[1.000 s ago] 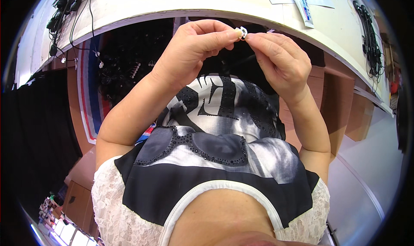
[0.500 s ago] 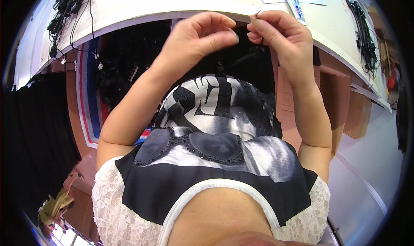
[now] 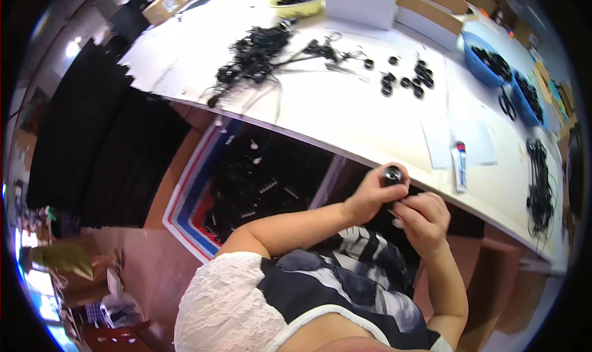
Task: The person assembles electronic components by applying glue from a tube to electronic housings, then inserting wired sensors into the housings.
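My left hand (image 3: 372,196) is closed around a small, shiny black round cap-like part (image 3: 392,175), held up in front of the table's near edge. Right beside it, my right hand (image 3: 425,220) has its fingers pinched together, close to the underside of that part. What the right fingers hold is hidden; a small pale bit (image 3: 398,223) shows below them. Similar black round parts (image 3: 421,74) lie grouped on the white table (image 3: 345,114) beyond my hands.
A tangle of black cables (image 3: 256,53) lies on the table's left, a cable bundle (image 3: 539,188) at the right. A tube (image 3: 460,167) rests on paper near scissors (image 3: 507,104). Blue bowls (image 3: 478,65), a yellow bowl (image 3: 298,12) and boxes stand behind. A striped bag (image 3: 191,219) holds black parts below.
The view has swung left and up, showing more of the table. My left hand, pinched with no item visible before, now holds a black round part, and both hands have come together.
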The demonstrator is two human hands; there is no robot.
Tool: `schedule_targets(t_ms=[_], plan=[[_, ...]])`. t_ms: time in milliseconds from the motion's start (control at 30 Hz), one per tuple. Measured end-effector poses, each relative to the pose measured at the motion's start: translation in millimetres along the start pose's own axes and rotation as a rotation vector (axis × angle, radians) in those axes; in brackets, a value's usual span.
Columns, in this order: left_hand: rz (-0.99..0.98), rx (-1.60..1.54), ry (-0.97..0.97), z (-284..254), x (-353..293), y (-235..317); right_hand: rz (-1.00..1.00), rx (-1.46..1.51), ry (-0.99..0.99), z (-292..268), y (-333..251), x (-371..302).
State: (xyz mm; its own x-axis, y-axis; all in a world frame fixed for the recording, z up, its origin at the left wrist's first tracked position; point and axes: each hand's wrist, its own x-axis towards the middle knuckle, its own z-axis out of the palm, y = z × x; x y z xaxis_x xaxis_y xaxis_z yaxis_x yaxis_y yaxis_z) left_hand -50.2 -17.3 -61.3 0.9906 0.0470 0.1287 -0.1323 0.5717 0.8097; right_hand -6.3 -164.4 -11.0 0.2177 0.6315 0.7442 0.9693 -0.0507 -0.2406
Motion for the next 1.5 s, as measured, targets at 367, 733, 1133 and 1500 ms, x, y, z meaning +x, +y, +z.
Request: schedule_targets(t_ms=[367, 733, 1133, 1500], plan=[[-0.063, 0.003, 0.144, -7.2, 17.4, 39.8, 0.648, -0.412, 0.025, -30.5, 126.8, -2.2], [-0.188, 0.334, 0.166, 5.4, 24.7, 39.0, 0.778, 0.156, 0.039, -14.5, 49.2, 20.1], [-0.153, 0.388, 0.012, -3.9, 18.3, 30.2, 0.525, 0.165, 0.062, 19.4, 26.4, -13.1], [-0.208, 0.397, 0.019, -7.2, 3.3, 24.8, 0.430, 0.113, 0.125, 34.1, 14.9, -28.0]])
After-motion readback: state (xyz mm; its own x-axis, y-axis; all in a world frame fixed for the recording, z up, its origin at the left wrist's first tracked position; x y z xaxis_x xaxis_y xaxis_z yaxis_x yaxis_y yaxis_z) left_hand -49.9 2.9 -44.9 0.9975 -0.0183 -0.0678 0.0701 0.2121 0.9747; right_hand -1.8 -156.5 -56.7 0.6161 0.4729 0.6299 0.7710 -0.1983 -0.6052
